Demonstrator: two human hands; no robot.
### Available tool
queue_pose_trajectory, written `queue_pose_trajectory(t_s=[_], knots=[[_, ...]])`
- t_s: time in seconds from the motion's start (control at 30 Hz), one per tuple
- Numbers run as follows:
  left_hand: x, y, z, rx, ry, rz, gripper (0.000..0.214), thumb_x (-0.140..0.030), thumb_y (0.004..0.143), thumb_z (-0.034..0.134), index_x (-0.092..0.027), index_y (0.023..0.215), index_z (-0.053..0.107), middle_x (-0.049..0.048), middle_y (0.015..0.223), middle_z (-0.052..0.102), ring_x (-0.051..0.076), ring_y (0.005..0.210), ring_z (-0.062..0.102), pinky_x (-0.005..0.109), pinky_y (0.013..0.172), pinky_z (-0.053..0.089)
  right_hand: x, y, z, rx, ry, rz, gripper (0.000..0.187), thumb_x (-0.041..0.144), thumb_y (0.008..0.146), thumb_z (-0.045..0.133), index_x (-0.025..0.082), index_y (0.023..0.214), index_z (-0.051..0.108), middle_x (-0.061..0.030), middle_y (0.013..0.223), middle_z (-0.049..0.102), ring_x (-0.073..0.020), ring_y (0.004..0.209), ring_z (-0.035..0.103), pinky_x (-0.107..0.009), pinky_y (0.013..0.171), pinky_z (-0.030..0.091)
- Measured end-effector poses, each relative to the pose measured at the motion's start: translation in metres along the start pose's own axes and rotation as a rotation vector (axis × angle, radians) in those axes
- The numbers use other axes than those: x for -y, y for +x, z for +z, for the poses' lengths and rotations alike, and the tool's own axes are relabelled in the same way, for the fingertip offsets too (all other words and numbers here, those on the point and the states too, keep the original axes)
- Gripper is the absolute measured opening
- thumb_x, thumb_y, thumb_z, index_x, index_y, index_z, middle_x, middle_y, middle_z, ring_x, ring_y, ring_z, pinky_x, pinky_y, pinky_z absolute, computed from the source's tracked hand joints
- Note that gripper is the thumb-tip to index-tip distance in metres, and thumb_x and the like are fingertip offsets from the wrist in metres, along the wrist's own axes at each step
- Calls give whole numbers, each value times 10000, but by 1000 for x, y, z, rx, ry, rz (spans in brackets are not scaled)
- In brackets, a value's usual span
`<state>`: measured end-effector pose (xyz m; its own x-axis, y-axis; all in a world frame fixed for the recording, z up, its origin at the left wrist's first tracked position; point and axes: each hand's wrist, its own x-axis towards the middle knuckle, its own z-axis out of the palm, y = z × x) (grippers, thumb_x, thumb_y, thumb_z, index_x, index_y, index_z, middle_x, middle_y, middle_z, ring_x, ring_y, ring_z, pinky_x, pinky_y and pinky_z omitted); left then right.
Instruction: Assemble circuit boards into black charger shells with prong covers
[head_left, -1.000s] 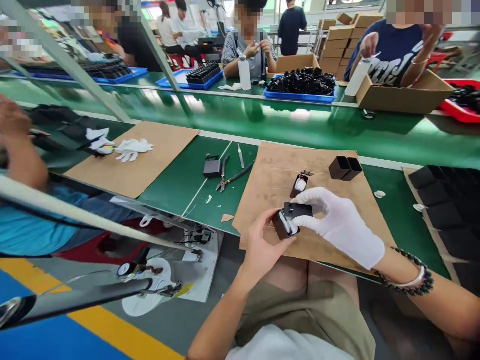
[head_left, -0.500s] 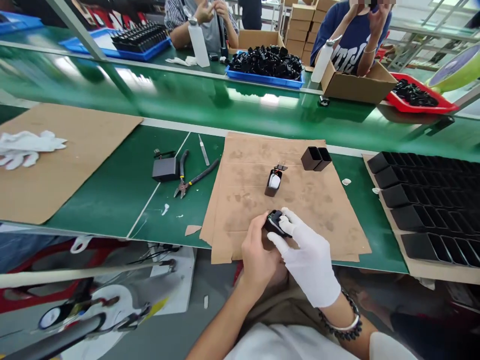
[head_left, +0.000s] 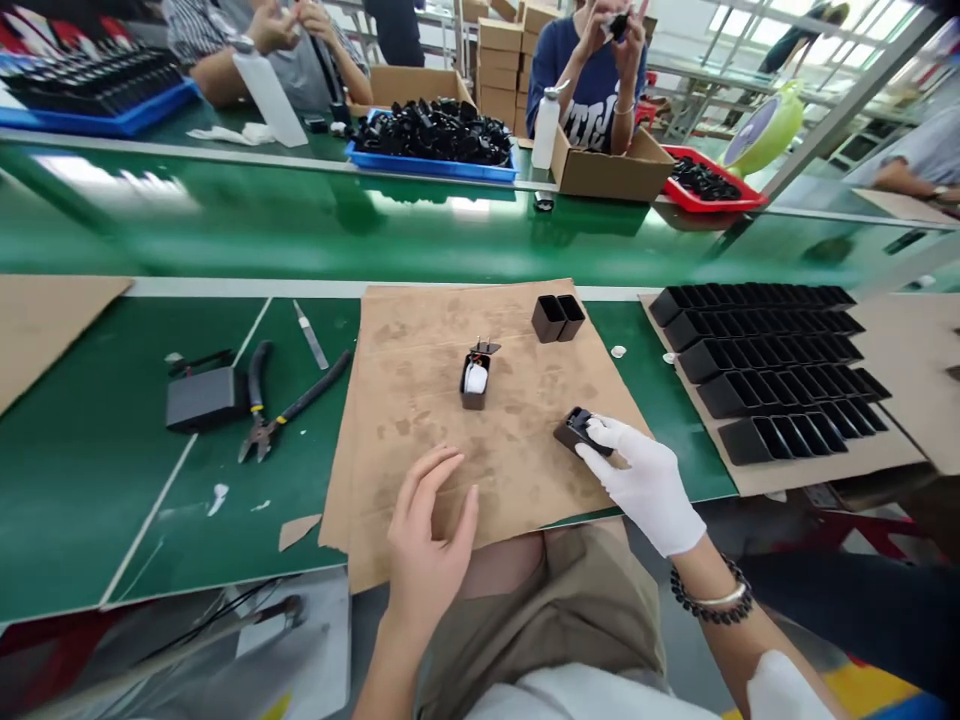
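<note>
While the bare left hand [head_left: 431,520] is empty, its fingers spread above the cardboard sheet [head_left: 405,330], the gloved right hand [head_left: 641,480] grips a black adapter case [head_left: 571,432] over the sheet's right side; its top cover [head_left: 579,418] seems in place, though the hand hides how fully. A second case [head_left: 473,400] stands uncapped, its pronged plug cover [head_left: 486,348] raised behind white filling [head_left: 475,378]; two black shells [head_left: 550,322] beyond look unfilled.

Pliers [head_left: 260,430] lie left of the cardboard sheet [head_left: 405,400], on which 2 paired cases [head_left: 553,322] stand behind the held case [head_left: 570,436].
</note>
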<state>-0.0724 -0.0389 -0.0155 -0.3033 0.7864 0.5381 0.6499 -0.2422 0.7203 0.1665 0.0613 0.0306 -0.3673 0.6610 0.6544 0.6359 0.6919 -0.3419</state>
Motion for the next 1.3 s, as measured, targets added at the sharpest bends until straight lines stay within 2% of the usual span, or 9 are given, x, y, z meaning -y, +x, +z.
queue_pose_trajectory(t_s=[0.2,0.33,0.47,0.6,0.7,0.77,0.97,1.13,1.3], knots=[[-3,2,1,27,90,37,231,-143,945,647,-176,1173,658,111,1231,676,220,1238,650,339,1088,528,10,4,-15,-172,-26,25,247,131,841,787,231,1063,743,-73,1085,804,-229,940,796,-287,885,660],[-3,4,1,87,137,30,204,-174,953,634,-197,1155,651,101,1205,694,249,1212,663,417,1079,543,11,-9,9,36,106,87,242,157,921,675,233,1140,744,-73,1098,794,-227,946,792,-294,830,674],[-17,3,15,203,192,46,397,-277,921,696,-221,1299,592,102,1277,704,310,1236,663,594,1190,432,17,-25,24,95,177,149,292,156,928,667,218,1207,728,-88,1172,778,-238,1041,775,-313,907,662],[-33,-6,35,318,-32,-41,757,-296,866,768,-247,1525,399,105,1469,620,279,1326,637,431,1119,548,39,-33,13,191,290,155,402,178,944,663,233,1342,681,-82,1280,745,-238,1141,746,-315,977,642],[-36,-11,43,271,-161,-127,730,-239,864,766,-282,1509,426,64,1443,651,230,1292,668,331,1068,579,47,-33,2,357,399,146,504,191,964,657,256,1460,600,-66,1397,676,-238,1254,684,-317,1039,608],[-34,-12,43,258,-196,-135,697,-216,853,768,-287,1478,468,50,1416,672,224,1280,676,326,1087,567,43,-30,-1,401,424,117,505,174,981,637,289,1471,591,-50,1434,646,-231,1286,658,-315,1069,587],[-28,-12,44,220,-143,-59,697,-253,845,763,-248,1481,478,90,1380,694,258,1205,719,356,1013,612,28,-23,12,289,390,-74,538,175,920,739,305,1425,608,-87,1477,604,-267,1385,564,-392,1098,573],[-28,-11,44,213,-96,-33,671,-256,849,763,-234,1466,500,104,1349,711,270,1162,739,356,948,638,22,-21,15,335,547,1,495,185,885,785,301,1351,662,-95,1460,614,-252,1256,676,-336,1013,621],[-30,-10,43,228,-122,-86,691,-232,818,785,-227,1453,512,103,1347,712,268,1154,739,357,954,633,17,-17,17,369,663,69,428,241,868,814,270,1281,707,-107,1451,629,-265,1276,665,-378,1044,604]])
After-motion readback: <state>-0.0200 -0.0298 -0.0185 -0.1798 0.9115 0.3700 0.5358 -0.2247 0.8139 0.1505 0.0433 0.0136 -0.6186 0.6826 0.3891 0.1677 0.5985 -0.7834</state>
